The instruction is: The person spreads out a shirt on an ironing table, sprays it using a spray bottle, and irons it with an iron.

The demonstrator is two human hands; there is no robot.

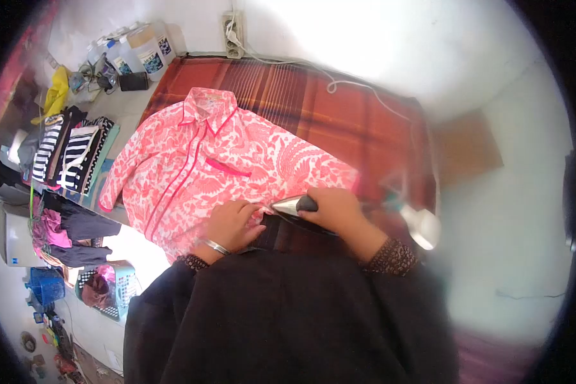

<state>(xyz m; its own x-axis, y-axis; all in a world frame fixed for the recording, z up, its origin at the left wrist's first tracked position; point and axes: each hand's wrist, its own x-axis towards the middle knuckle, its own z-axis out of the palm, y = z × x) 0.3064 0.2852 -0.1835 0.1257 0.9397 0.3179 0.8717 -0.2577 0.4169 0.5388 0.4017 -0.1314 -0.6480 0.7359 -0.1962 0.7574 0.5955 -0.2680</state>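
Note:
A pink and white patterned shirt (179, 153) with a collar and darker pink trim lies spread on the red-brown checked cloth (339, 115). My right hand (334, 210) is wrapped round the dark handle of an iron (290, 204). The iron's metal tip points left and meets the shirt's lower edge. Just left of that tip, my left hand (232, 225) rests on the shirt with its fingers pinching the fabric edge. My right hand partly hides the iron's rear.
A white spray bottle (422, 227) lies at the right edge of the checked cloth. Folded striped clothes (78, 153) are stacked on the left. Jugs (146, 51) stand at the back left, near a wall socket (233, 32) with a cord. A basket (123, 294) holds clothes.

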